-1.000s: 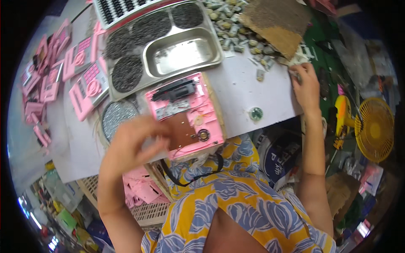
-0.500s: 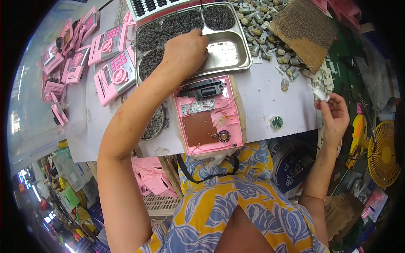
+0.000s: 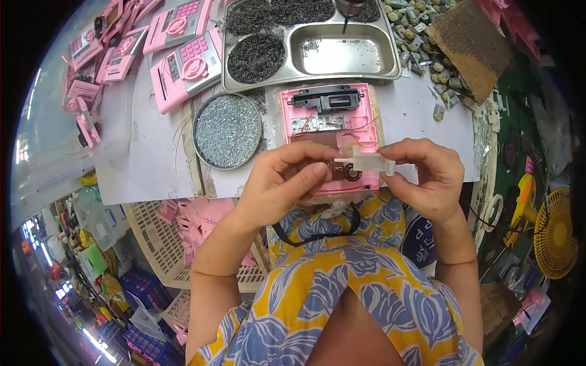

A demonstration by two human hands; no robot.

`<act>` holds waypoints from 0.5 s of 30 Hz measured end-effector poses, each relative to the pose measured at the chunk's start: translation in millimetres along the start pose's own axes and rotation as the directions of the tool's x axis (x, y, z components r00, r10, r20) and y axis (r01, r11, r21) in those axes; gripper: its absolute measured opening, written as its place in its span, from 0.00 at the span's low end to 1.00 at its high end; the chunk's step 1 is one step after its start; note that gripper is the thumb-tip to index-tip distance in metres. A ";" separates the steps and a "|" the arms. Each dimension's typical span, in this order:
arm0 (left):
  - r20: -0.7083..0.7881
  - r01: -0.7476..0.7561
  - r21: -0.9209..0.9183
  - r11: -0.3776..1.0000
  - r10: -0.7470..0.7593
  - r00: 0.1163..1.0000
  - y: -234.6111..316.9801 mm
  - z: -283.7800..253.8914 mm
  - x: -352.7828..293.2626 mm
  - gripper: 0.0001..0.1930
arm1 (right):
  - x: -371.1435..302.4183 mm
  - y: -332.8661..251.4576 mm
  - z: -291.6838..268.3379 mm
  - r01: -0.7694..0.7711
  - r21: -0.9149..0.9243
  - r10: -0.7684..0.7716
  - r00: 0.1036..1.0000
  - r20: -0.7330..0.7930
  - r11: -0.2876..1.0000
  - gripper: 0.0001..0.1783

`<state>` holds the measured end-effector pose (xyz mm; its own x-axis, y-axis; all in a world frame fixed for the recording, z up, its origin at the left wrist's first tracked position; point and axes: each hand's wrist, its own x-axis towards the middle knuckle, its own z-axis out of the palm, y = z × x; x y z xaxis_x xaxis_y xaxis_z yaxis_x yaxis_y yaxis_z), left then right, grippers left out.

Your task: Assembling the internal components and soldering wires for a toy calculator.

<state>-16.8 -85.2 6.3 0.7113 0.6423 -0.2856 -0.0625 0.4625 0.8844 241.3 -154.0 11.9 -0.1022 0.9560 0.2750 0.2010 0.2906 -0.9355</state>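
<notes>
A pink plastic casing half (image 3: 368, 125) lies open on a wrapped pad in front of me, with a black unit, a metal plate, a brown board and thin wires inside. Above its lower part, my right hand (image 3: 430, 177) pinches a translucent white plastic part (image 3: 369, 161) between thumb and fingers. The part has a thin peg pointing left. My left hand (image 3: 284, 186) is beside that peg, its fingers curled and thumb close to the index finger; whatever they hold is hidden.
Black screws fill several compartments of a metal tray (image 3: 342, 79); a driver tip (image 3: 345, 18) hangs over it. Left are a round dish of silvery small parts (image 3: 227, 131) and pink keypad casings (image 3: 186, 67). Small motors (image 3: 421, 39) and cardboard (image 3: 470, 46) lie at the right.
My left hand has come from the metal tray down to the casing. My right hand has brought the white part in from the right edge. The view has shifted.
</notes>
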 end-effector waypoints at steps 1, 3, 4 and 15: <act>-0.001 0.009 0.007 1.000 -0.008 1.000 -2.1 -0.2 -1.1 0.12 | 3.2 -3.1 -2.0 0.030 -0.093 -0.024 0.998 0.062 0.995 0.20; -0.066 0.072 0.032 0.997 -0.070 0.995 -0.5 6.8 -1.4 0.12 | 6.2 -3.9 -1.9 0.153 -0.234 -0.120 0.981 0.150 0.960 0.21; -0.095 0.107 0.044 0.993 -0.102 0.990 1.2 10.1 -1.1 0.12 | 7.0 -2.9 -0.2 0.238 -0.280 -0.194 0.965 0.177 0.930 0.21; 0.102 -0.143 0.980 0.139 0.271 0.957 -7.0 22.9 44.0 0.11 | -59.7 14.8 -37.8 -0.309 0.422 0.391 0.912 -0.121 0.852 0.15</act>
<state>31.0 -74.2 -4.0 0.7351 0.6780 0.0037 0.5753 -0.6267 0.5256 287.3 -205.2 -10.0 0.1034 0.9908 -0.0876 -0.2081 -0.0646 -0.9760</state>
